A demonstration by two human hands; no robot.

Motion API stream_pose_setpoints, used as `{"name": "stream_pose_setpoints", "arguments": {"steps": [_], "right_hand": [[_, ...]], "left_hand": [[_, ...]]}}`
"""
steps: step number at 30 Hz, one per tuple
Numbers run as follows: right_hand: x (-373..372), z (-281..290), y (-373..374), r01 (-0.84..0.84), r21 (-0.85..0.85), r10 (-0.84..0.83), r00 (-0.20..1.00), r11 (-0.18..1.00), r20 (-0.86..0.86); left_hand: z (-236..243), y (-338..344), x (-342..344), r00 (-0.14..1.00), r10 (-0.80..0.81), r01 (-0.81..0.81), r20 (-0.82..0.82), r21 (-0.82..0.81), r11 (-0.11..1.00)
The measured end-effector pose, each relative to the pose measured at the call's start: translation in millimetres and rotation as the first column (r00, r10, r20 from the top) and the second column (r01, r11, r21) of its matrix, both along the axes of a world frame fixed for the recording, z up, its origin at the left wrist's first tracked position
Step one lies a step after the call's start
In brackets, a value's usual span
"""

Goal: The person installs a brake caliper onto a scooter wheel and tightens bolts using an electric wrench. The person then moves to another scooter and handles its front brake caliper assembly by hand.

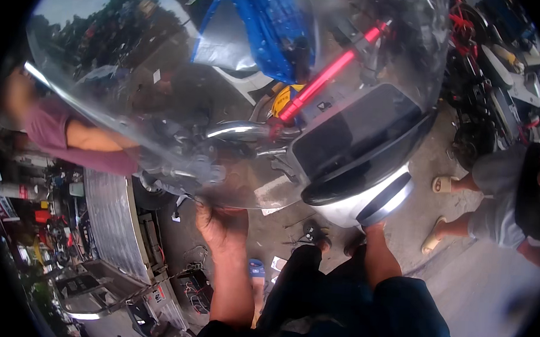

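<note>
A large clear windshield (163, 100) fills the upper part of the head view, with scooter parts showing through it. My left hand (223, 230) is closed at its lower edge, thumb on the rim, the other fingers partly seen through the plastic. Right of it is a white and black headlight housing (358, 195) with a dark display panel (359, 131) above. My right hand (374, 229) reaches up under the housing; its fingers are hidden behind it. A bright red bar (335, 70) and a chrome handlebar tube (238, 129) lie beyond the windshield.
At left, another person's arm in a purple sleeve (53, 127) reaches behind the windshield. A person in grey shorts (498, 176) and sandals stands at right, near parked motorbikes (504, 78). A ribbed metal panel (115, 221) and a black battery (193, 290) with wires are lower left.
</note>
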State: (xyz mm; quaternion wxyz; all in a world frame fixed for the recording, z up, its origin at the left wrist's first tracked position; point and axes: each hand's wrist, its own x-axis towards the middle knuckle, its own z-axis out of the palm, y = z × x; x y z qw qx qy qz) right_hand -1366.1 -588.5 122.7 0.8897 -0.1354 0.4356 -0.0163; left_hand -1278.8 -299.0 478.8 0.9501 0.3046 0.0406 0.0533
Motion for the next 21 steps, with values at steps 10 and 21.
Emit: {"name": "stream_pose_setpoints", "arguments": {"steps": [10,21], "right_hand": [[22.1,22.8,16.6,-0.010,0.173,0.004,0.999,0.985,0.033],[34.9,58.1,18.5,-0.134,0.158,0.141,0.989,0.978,-0.034]], "left_hand": [[23.9,-20.4,16.6,0.962,0.265,-0.260,-0.071,0.071,0.963],[40.7,-0.6,38.1,0.953,0.303,-0.303,-0.022,-0.023,0.953]]}}
